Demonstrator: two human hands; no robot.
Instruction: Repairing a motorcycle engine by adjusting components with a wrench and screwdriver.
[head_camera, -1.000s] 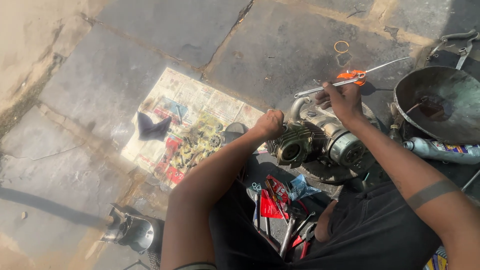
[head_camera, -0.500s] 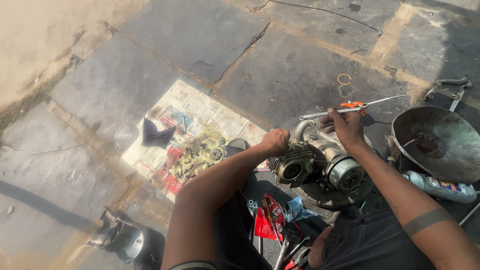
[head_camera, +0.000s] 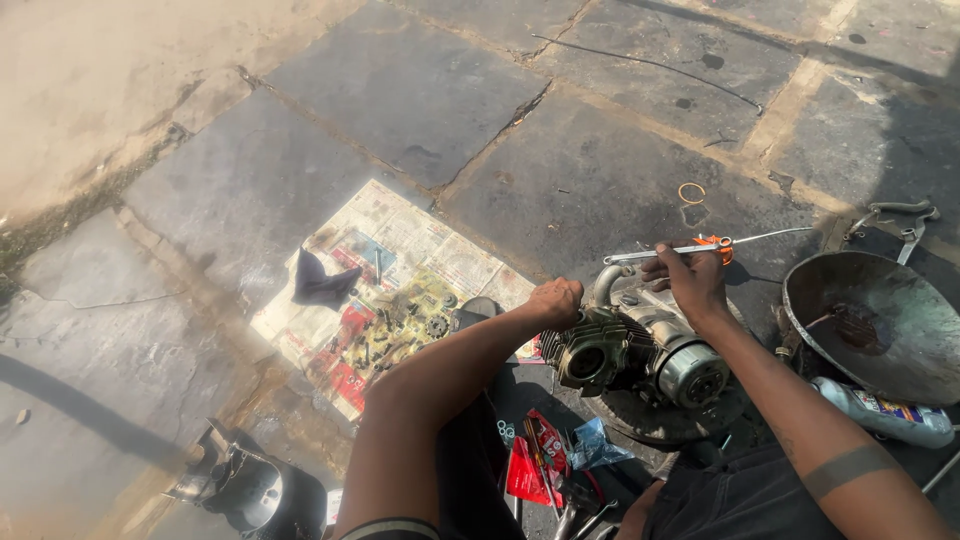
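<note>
A ribbed, grimy metal engine (head_camera: 625, 350) is being steadied at centre right of the frame by the left hand (head_camera: 556, 300), fingers curled shut against its casing. A slim steel tool with an orange collar (head_camera: 690, 248) is being gripped in the closed right hand (head_camera: 692, 282) just above. Small oily parts are lying on newspaper (head_camera: 400, 260), centre left, over cracked stone paving (head_camera: 420, 90). A dented round metal pan (head_camera: 880, 320) is sitting at right.

Greasy engine (head_camera: 630, 350) on stone floor
</note>
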